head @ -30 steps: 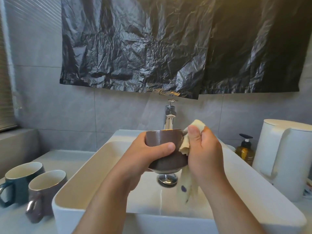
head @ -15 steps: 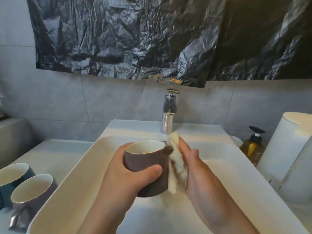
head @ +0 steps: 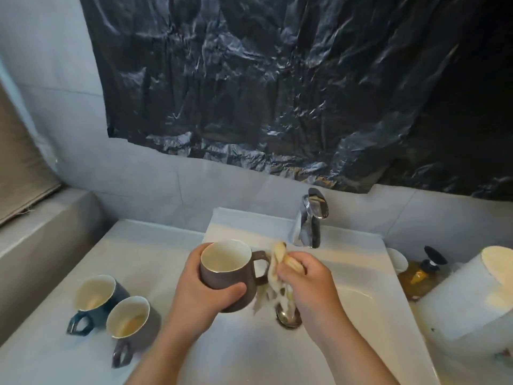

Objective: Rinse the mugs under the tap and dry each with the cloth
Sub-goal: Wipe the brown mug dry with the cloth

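My left hand (head: 204, 287) grips a brown mug (head: 230, 276) upright over the white sink (head: 361, 315), its cream inside facing up and its handle pointing right. My right hand (head: 308, 284) holds a bunched pale yellow cloth (head: 279, 266) against the mug's handle side. The chrome tap (head: 312, 220) stands behind the sink; no water runs from it. On the counter to the left stand a dark teal mug (head: 95, 300) and a second brown mug (head: 130, 325), both upright.
A chrome drain (head: 288, 319) lies under the cloth. To the right of the sink stand an amber pump bottle (head: 419, 273) and a white kettle (head: 472, 295). Black plastic sheeting (head: 277, 93) covers the wall above. A grey ledge (head: 41, 232) runs along the left.
The view has tilted down and shifted right. The mug stays upright in my left hand, now lower over the basin, while my right hand has moved the cloth round to the handle.
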A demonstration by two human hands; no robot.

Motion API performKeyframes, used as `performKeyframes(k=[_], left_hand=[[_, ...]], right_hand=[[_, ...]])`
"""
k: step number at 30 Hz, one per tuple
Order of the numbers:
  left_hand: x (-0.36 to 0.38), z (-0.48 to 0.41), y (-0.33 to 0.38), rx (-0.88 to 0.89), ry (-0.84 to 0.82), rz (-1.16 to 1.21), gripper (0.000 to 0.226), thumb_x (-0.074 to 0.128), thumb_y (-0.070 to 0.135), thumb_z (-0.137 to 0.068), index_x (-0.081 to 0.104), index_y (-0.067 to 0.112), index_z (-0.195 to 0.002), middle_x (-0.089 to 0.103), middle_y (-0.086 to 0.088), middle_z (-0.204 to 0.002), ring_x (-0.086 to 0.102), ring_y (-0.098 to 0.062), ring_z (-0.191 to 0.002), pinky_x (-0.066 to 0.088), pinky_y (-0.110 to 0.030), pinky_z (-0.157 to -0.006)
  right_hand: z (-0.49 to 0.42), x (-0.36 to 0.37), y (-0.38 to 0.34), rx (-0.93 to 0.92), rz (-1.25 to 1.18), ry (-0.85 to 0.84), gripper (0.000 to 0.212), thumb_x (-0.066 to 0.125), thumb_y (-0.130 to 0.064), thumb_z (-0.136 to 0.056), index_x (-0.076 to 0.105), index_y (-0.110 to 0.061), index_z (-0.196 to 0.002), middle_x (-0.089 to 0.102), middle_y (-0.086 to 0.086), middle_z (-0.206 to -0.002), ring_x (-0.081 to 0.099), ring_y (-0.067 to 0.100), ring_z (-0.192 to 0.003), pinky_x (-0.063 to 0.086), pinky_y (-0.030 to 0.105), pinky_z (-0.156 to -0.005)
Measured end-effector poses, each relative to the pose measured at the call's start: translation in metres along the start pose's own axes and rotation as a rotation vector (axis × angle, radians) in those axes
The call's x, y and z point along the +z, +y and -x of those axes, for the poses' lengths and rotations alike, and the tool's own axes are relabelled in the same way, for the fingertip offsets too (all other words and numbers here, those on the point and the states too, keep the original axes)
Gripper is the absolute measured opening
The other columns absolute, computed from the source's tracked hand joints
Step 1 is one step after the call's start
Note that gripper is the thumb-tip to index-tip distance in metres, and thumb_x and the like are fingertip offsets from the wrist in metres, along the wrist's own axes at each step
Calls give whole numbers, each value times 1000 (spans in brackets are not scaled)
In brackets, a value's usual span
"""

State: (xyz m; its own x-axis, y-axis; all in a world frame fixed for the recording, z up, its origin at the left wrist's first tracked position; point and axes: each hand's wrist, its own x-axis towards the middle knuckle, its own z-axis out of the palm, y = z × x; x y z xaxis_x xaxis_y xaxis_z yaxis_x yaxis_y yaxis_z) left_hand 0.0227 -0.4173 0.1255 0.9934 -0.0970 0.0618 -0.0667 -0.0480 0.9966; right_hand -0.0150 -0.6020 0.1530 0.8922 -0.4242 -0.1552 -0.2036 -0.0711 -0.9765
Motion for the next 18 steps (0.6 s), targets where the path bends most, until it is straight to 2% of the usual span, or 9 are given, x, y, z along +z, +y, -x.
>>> performKeyframes(k=[4, 7, 9, 11, 13, 15, 17, 18], left_hand=[[-29, -32, 11, -3, 32, -60, 81, 80, 40, -37, 56, 36, -115, 68, 28, -101, 66, 6, -92, 54, -16, -69], [-47, -55, 8, 0, 52, -92, 79, 85, 30, -40, 56, 35, -114, 69, 21, -101, 67, 4, -92, 55, -17, -70], [-56, -68, 3, 11, 57, -112, 74, 85, 19, -46, 56, 34, -112, 69, 17, -101, 66, 5, -92, 54, -14, -71], [-61, -78, -3, 23, 49, -123, 73, 84, 15, -49, 54, 35, -113, 68, 22, -101, 64, 8, -93, 54, -12, -72], [-63, -84, -9, 26, 22, -148, 74, 86, 14, -52, 53, 37, -114, 64, 32, -102, 63, 10, -94, 55, -13, -73], [-65, -89, -14, 15, 8, -154, 74, 88, 14, -53, 52, 40, -113, 63, 36, -103, 63, 11, -95, 56, -14, -73], [-67, -95, -19, 16, 0, -162, 76, 91, 11, -54, 52, 41, -112, 63, 37, -103, 62, 11, -96, 55, -13, -74], [-67, -98, -21, 16, -8, -167, 76, 92, 8, -56, 52, 41, -112, 63, 36, -103, 63, 11, -96, 55, -13, -74]], right_hand=[[-26, 37, -37, -107, 68, -10, 15, 70, -14, -88, 69, -29, -88, 69, -7, -84, 61, 8, -72, 46, 13, -55], [-66, 63, -48, -226, 134, -4, 20, 69, -16, -89, 63, -35, -87, 66, -2, -102, 59, 4, -82, 44, 9, -63], [-97, 79, -45, -269, 216, -16, 16, 69, -16, -89, 67, -30, -97, 59, -3, -113, 57, 5, -92, 41, 7, -71], [-126, 90, -34, -288, 337, -27, 23, 67, -16, -90, 70, -20, -113, 53, -3, -118, 54, 9, -103, 39, 12, -83], [-151, 100, -17, -308, 494, -45, 27, 63, -17, -93, 70, -15, -119, 57, 3, -120, 54, 18, -112, 40, 24, -94], [-167, 107, 5, -319, 793, -88, 27, 55, -20, -97, 70, -16, -119, 63, 8, -124, 55, 28, -120, 41, 34, -100], [-171, 109, 23, -265, 1094, -121, 31, 49, -27, -100, 67, -22, -125, 58, 5, -135, 45, 30, -132, 33, 44, -110], [-172, 108, 29, -256, 1160, -126, 32, 49, -31, -101, 65, -25, -128, 54, 4, -141, 40, 29, -136, 29, 46, -113]])
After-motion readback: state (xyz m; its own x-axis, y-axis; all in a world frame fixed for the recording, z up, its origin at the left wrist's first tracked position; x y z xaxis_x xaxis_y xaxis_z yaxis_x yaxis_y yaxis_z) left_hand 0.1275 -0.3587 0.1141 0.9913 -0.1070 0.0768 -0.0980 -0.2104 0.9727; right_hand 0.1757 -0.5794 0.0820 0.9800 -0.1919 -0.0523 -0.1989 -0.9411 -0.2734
